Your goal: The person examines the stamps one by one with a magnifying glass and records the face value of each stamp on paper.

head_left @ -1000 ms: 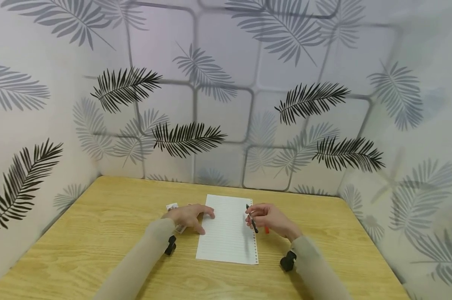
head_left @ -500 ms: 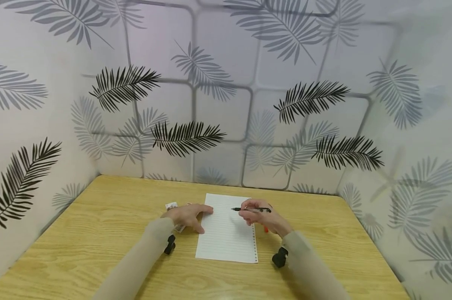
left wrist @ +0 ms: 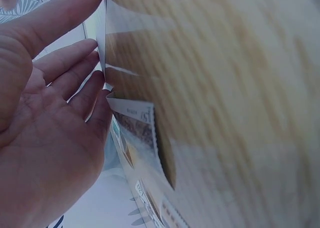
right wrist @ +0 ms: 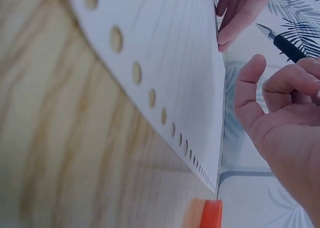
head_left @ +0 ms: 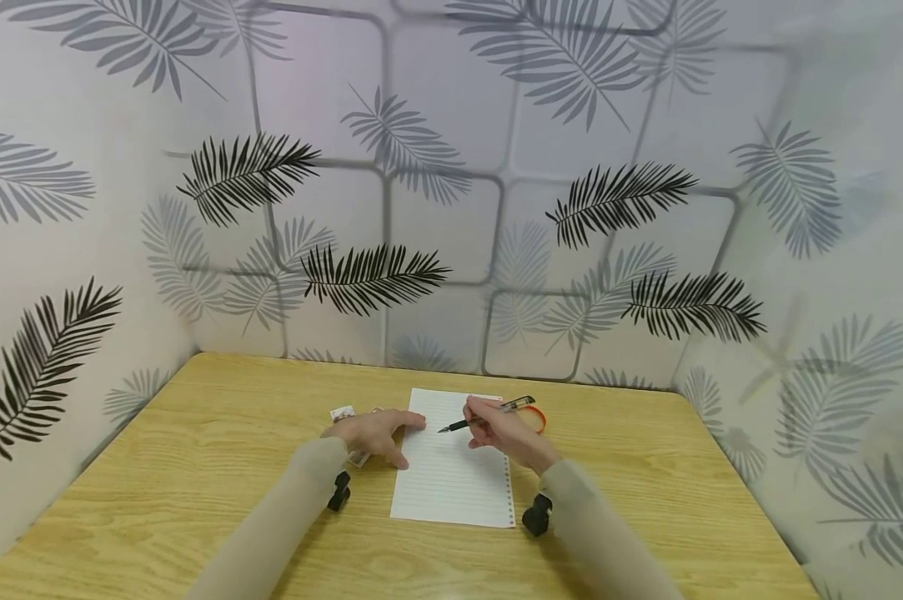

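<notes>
A sheet of lined paper [head_left: 451,492] with punched holes down its right edge lies on the wooden table. My left hand [head_left: 371,433] rests with straight, spread fingers on the paper's left edge. My right hand [head_left: 507,432] pinches a black pen [head_left: 459,426] above the paper. The pen's bare tip points left and down; in the right wrist view the pen [right wrist: 290,48] is apart from the sheet. Small stamp-like paper pieces [left wrist: 135,120] lie beside and under my left hand, partly hidden by it in the head view.
An orange-red ring-shaped item [head_left: 539,418], perhaps a tape roll, sits just right of the paper, partly behind my right hand. The wooden table [head_left: 233,467] extends to patterned walls at the back and sides.
My right hand has moved left over the paper and turned the pen from nearly upright into a writing hold, tip leftward. The orange-red ring shows more. My left hand stays put.
</notes>
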`<state>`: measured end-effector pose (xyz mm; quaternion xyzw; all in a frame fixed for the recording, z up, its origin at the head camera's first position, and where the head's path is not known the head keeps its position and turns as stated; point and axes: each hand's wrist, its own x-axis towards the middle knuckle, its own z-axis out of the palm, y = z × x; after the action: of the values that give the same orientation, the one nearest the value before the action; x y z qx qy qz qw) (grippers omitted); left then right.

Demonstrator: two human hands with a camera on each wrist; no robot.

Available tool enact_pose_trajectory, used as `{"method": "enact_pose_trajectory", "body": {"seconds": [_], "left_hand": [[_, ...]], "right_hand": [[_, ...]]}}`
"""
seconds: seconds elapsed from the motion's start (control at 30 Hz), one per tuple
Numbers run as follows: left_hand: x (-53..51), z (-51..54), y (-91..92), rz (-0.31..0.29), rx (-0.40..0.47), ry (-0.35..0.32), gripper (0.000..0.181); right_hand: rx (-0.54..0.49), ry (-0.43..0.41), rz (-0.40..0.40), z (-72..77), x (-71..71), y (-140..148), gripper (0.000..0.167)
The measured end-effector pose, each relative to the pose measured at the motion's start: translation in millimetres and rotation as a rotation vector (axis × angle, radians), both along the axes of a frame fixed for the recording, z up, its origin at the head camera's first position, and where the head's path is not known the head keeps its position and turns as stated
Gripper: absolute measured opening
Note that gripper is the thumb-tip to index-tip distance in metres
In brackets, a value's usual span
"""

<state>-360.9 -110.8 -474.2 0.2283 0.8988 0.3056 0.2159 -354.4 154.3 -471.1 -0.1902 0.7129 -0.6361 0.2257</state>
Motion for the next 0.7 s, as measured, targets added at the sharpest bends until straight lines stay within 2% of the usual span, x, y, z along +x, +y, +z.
{"method": "enact_pose_trajectory", "body": {"seconds": [0.13,0.33,0.43,0.6,0.7], "left_hand": [[-0.1,0.2,-0.8,-0.005,-0.005,0.005,0.073],[-0.1,-0.1,-1.1,-0.034,-0.011,0.017,0.073],[0.4,0.5,-0.4,-0.036,-0.006,0.013,0.073],[0.0,0.8,-0.6,-0.018,-0.013,0.015,0.074],[-0.6,0.8,-0.7,-0.016,-0.014,0.021,0.074]], "right_hand": [[-0.040,-0.071,0.012,0.0,-0.6,-5,0.027],[-0.016,-0.115,0.108,0.3,0.1,-11,0.049],[0.032,-0.090,0.084,-2.7,0.9,-17,0.049],[0.117,-0.035,0.028,-6.6,3.5,-29,0.038],[0.128,-0.045,0.009,-7.0,3.5,-33,0.033]]}}
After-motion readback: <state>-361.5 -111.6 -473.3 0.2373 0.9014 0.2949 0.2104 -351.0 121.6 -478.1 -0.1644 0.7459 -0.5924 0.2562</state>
